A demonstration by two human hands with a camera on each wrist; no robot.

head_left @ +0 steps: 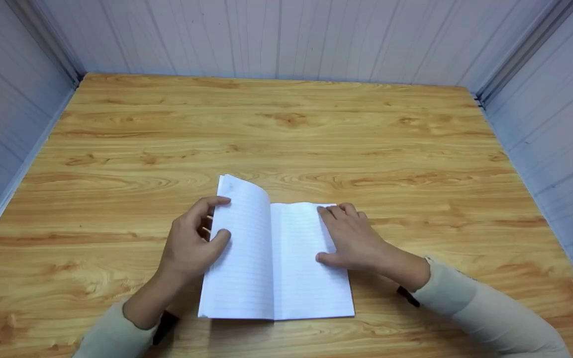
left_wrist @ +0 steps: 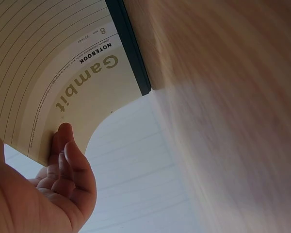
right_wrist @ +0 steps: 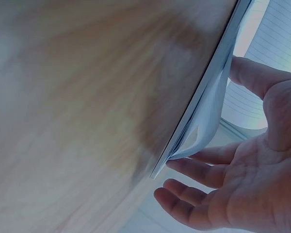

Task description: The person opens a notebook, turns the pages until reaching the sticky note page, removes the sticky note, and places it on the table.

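Notebook (head_left: 244, 281) lies open on the bench (head_left: 286, 139), left half raised, edge pinched in the left hand (head_left: 190, 244); right hand (head_left: 353, 239), fingers spread, rests on the right page (head_left: 301, 283); my worry: if that pinch slips, raised sheets could flop back or crease

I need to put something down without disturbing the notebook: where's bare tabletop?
The table is bare between notebook and back wall, and toward both side walls. It's crowded at near centre: left hand grips raised pages, right hand rests on the facing page.
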